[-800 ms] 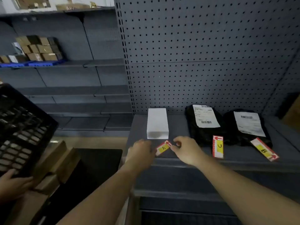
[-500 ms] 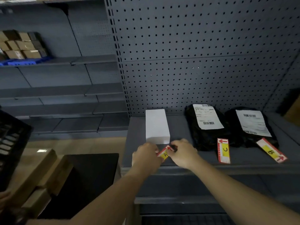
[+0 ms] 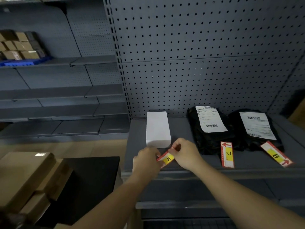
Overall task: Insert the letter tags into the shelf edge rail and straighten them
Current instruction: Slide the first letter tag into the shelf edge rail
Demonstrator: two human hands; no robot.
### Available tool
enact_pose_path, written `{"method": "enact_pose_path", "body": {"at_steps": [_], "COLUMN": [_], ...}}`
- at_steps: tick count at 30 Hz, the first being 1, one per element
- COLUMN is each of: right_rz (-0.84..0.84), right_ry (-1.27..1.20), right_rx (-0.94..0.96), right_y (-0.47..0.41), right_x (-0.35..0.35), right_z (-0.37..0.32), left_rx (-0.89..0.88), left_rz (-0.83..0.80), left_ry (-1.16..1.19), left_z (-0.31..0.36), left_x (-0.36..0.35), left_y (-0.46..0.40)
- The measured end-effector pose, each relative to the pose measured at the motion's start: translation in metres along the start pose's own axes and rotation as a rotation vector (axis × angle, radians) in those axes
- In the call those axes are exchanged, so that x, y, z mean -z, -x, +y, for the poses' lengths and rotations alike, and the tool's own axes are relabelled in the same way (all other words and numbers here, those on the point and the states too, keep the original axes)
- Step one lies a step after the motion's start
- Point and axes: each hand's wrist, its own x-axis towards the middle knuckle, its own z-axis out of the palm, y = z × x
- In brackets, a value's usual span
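The red and yellow tag marked A is held between both hands just in front of the white box. My left hand pinches its lower left end and my right hand pinches its upper right end. The tag is tilted, a little above the grey shelf. The tag marked C lies flat on the shelf to the right. Further right lies the tag marked B, askew. The shelf edge rail runs along the shelf front, below my hands.
A white box stands on the shelf behind my hands. Two black parcels with white labels lie at the back right. A pegboard wall rises behind. Cardboard boxes sit low on the left.
Both hands have closed on the A tag and lifted it slightly off the shelf. The camera has moved closer and turned right, so the black crate at left has left the view.
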Motion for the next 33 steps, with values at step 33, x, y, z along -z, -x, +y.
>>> {"method": "enact_pose_path", "body": {"at_steps": [33], "right_rz": [-0.003], "right_ry": [0.022], "right_rx": [0.326], "right_y": [0.068], "right_x": [0.011], "right_z": [0.025], "left_rx": [-0.582], "left_rz": [0.294], "left_ry": [-0.302], "left_z": [-0.042], "left_x": [-0.034], "left_y": [0.091]}}
